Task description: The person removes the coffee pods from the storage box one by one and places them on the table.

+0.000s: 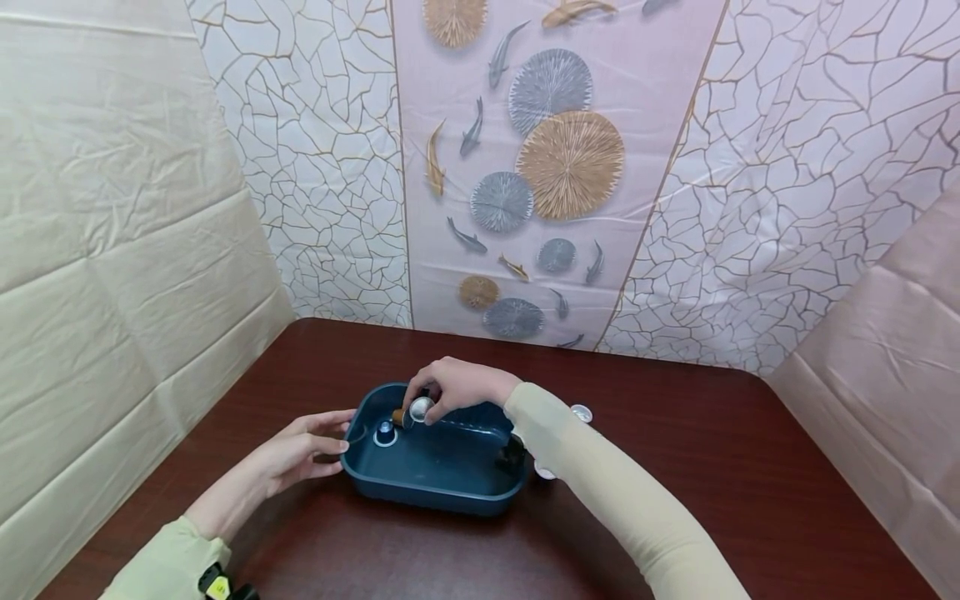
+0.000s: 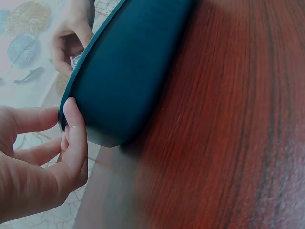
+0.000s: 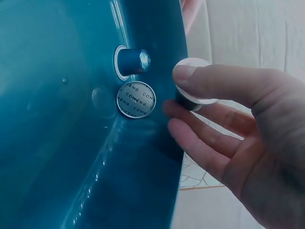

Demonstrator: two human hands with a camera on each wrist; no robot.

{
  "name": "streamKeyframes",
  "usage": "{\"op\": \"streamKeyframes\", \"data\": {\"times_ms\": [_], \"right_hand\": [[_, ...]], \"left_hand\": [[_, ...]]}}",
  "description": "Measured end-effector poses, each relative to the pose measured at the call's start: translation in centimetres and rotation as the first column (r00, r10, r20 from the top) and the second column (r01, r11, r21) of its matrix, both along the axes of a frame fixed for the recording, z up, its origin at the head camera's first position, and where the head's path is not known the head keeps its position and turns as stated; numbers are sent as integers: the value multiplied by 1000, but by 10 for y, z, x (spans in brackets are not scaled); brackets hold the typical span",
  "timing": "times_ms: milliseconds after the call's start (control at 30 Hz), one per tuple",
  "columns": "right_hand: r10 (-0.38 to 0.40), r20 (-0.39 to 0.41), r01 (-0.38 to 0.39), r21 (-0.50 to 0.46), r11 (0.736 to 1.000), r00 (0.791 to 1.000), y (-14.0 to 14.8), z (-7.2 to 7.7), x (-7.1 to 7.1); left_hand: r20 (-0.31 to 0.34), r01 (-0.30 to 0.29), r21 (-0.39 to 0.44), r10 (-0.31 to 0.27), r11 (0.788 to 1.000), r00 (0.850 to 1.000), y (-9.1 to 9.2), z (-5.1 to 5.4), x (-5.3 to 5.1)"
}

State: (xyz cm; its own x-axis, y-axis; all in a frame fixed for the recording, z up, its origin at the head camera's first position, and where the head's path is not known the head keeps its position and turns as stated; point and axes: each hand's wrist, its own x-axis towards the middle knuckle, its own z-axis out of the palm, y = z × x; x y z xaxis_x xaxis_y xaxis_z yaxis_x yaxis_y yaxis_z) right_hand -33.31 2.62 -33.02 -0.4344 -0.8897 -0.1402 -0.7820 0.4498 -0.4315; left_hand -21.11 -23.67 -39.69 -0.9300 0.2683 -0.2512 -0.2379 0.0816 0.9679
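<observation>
A dark blue basin [image 1: 435, 497] stands on the table, its left end between the thumb and fingers of my left hand [image 1: 303, 450]. In the left wrist view that hand [image 2: 52, 162] pinches the basin's rim. Over the basin's far left part, my right hand [image 1: 457, 387] holds a coffee capsule [image 1: 421, 408] with a silvery lid; its body looks dark in the right wrist view. Inside the basin, a blue coffee capsule [image 3: 133, 61] sits on its lid. Beside it an orange-brown capsule [image 1: 398, 416] lies tipped, its printed lid [image 3: 136, 99] facing the right wrist camera.
To the right of the basin, a silvery-lidded capsule [image 1: 581, 413] lies on the dark red wooden table [image 1: 675, 450]. Another pale round piece [image 1: 545, 471] shows partly behind the right sleeve [image 1: 615, 492]. Fabric-covered walls [image 1: 345, 167] enclose the table's back and sides.
</observation>
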Motion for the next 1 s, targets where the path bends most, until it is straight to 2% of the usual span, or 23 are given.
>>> {"op": "streamKeyframes", "data": {"times_ms": [467, 667, 833, 1000], "right_hand": [[-27, -45, 23, -100, 995, 999, 17, 10, 6], [-67, -42, 61, -149, 987, 997, 28, 8, 8], [-111, -39, 100, -222, 970, 993, 39, 6, 15], [-161, -37, 139, -340, 930, 986, 52, 3, 20]], "left_hand": [[-5, 3, 17, -3, 1000, 1000, 0, 1, 2], [-3, 1, 16, -1, 1000, 1000, 0, 0, 1], [-4, 2, 14, -2, 1000, 1000, 0, 0, 1], [-4, 2, 11, -2, 1000, 1000, 1, 2, 1]]}}
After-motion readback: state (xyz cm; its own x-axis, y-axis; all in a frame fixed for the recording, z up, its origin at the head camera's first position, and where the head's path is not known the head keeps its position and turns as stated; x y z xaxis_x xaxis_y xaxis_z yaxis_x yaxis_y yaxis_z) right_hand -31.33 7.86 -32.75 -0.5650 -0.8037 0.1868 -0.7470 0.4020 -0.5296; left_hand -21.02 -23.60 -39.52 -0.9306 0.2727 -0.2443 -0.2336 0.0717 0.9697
